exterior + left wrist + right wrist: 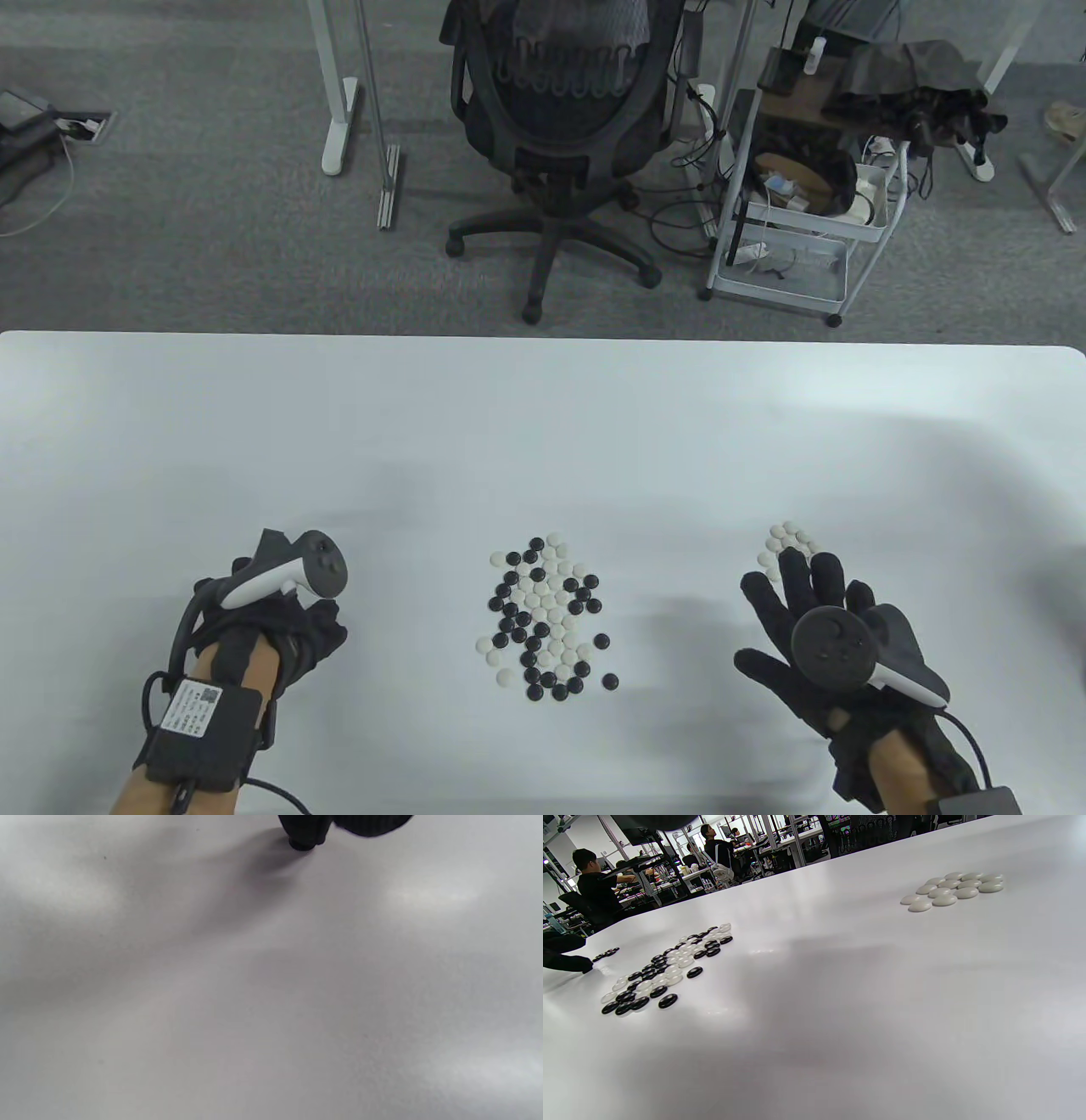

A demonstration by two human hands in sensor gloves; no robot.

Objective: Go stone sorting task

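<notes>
- A mixed heap of black and white stones (547, 618) is seen lying near the middle of the white table (543, 424), between the two hands.
- A small cluster of white stones (785, 543) is gathered apart from the heap, on the right side of the table; in the right wrist view the same cluster (952, 890) is seen lying flat and close-packed.
- A small group of black stones (605, 953) is seen in the right wrist view beyond the heap, just beside the left hand; in the table view it is hidden by that hand.
- The right hand (827, 632) is held flat with its fingers straight and spread, nothing being held; its fingertips are seen at the near edge of the white cluster, though contact cannot be judged.
- The left hand (280, 615) is placed on the left side of the table, fingers curled downward; whether a stone is pinched cannot be told.
- In the left wrist view a gloved fingertip (303, 834) is shown at the table surface, with something small and dark under it that cannot be made out.
- An office chair (560, 127) and a wire cart (797, 212) are seen on the floor beyond the table.
</notes>
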